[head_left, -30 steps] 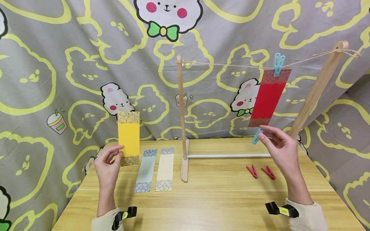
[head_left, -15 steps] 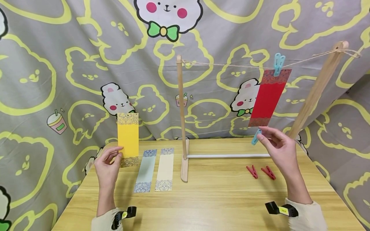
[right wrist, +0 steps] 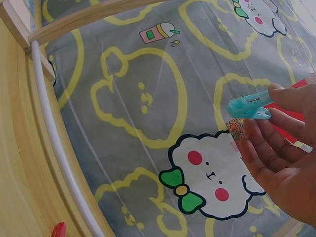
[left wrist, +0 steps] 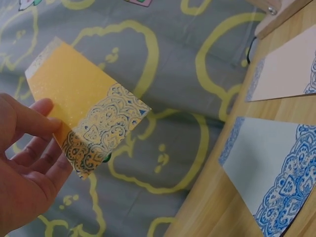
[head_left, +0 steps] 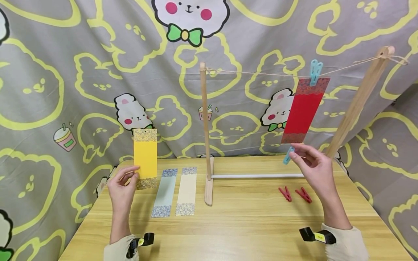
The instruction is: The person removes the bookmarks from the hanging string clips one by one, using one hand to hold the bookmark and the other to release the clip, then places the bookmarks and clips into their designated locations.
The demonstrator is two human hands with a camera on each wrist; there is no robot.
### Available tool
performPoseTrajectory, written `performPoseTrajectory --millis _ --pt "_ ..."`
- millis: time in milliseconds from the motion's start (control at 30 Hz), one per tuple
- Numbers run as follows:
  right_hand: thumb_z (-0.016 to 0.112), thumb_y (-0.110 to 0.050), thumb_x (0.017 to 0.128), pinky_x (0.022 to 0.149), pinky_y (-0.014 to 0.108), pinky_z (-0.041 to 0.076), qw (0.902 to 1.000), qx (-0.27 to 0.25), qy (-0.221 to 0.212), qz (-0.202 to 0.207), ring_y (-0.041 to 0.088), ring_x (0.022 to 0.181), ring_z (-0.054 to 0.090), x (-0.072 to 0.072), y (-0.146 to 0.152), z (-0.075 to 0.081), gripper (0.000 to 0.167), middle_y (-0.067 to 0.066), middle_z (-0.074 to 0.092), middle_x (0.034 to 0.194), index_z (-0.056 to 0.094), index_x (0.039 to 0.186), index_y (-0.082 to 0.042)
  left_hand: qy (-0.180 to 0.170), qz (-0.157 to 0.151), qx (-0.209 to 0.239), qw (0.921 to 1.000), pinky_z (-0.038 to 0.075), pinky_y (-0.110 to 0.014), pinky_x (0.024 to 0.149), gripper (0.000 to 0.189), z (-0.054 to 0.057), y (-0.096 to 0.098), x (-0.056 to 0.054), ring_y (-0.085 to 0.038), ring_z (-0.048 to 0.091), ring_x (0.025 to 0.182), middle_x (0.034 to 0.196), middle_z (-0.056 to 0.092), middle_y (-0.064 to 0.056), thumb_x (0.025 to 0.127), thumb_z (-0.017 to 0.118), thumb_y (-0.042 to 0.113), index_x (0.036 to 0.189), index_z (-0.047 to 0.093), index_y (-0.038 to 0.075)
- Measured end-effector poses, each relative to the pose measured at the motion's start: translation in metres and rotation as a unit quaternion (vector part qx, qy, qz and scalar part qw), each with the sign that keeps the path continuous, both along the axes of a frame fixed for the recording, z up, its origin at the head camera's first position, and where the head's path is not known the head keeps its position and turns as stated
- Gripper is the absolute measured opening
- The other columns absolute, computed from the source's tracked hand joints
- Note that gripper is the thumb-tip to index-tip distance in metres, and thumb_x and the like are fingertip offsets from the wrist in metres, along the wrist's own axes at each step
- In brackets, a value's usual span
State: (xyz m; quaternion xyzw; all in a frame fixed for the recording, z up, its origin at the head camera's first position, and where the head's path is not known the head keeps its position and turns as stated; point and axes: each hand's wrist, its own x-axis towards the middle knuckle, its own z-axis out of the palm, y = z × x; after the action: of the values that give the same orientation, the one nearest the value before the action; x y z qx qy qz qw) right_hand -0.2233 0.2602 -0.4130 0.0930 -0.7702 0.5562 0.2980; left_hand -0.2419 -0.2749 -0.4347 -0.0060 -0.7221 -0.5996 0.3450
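Fingers (head_left: 132, 168) of your left hand (head_left: 121, 186) pinch the yellow card (head_left: 145, 156) by its left edge, well apart from the left post (head_left: 205, 123). Your right hand (head_left: 316, 168), fingertips nearly together, pinches a blue clip (head_left: 287, 156) just below the bottom edge of the red card (head_left: 301, 116); a long stretch of string (head_left: 254, 74) runs left to the post.

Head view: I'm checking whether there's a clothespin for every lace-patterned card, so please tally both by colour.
Light-blue clothespins: 2
Red clothespins: 2
Yellow card: 1
Red card: 1
Pale blue-green card: 1
Cream card: 1
Total: 8 (4 clothespins, 4 cards)
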Motion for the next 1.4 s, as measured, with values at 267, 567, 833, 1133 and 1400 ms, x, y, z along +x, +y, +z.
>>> performPoseTrajectory --millis 267,567,833,1133,1400 --pt "0.071 0.003 0.093 0.089 0.012 0.051 1.0000 0.004 -0.005 0.003 0.005 0.096 0.067 -0.001 0.000 -0.001 0.034 -0.003 0.069 0.117 0.068 0.127 0.005 -0.023 0.011 0.007 0.9996 0.056 -0.014 0.066 0.020 -0.001 0.000 -0.001 -0.014 0.069 0.082 0.104 0.070 -0.017 0.085 0.063 -0.022 0.101 0.073 -0.014" --pt "0.071 0.000 0.095 0.087 0.011 0.051 0.9998 0.008 -0.017 0.004 0.003 0.096 0.067 -0.003 0.000 -0.003 0.033 -0.005 0.070 0.112 0.068 0.127 0.004 -0.033 0.001 0.017 0.9993 0.054 -0.012 0.065 0.018 -0.009 -0.006 -0.005 -0.010 0.068 0.083 0.104 0.071 -0.011 0.087 0.064 -0.021 0.104 0.070 -0.018" --pt "0.072 0.000 0.094 0.086 0.011 0.052 0.9997 0.011 -0.023 0.005 0.001 0.094 0.066 -0.004 0.001 -0.006 0.034 -0.007 0.071 0.108 0.067 0.128 0.004 -0.053 0.010 0.011 0.9985 0.053 -0.012 0.063 0.019 -0.013 -0.007 -0.005 -0.007 0.068 0.085 0.106 0.071 -0.004 0.089 0.067 -0.016 0.107 0.072 -0.013" --pt "0.072 -0.001 0.094 0.085 0.010 0.051 0.9994 0.021 -0.027 0.008 0.001 0.092 0.067 -0.007 0.002 -0.011 0.035 -0.008 0.071 0.105 0.067 0.128 0.005 -0.061 0.019 0.004 0.9980 0.050 -0.012 0.058 0.019 -0.016 -0.009 -0.005 -0.007 0.068 0.084 0.107 0.072 -0.005 0.089 0.068 -0.014 0.107 0.074 -0.011" --pt "0.073 -0.005 0.095 0.086 0.009 0.050 0.9988 0.024 -0.042 0.012 0.002 0.094 0.066 -0.009 0.004 -0.015 0.035 -0.008 0.070 0.106 0.067 0.129 0.003 -0.070 0.019 0.013 0.9973 0.051 -0.013 0.059 0.020 -0.019 -0.011 -0.005 -0.009 0.070 0.085 0.110 0.072 -0.013 0.089 0.068 -0.016 0.105 0.075 -0.007"
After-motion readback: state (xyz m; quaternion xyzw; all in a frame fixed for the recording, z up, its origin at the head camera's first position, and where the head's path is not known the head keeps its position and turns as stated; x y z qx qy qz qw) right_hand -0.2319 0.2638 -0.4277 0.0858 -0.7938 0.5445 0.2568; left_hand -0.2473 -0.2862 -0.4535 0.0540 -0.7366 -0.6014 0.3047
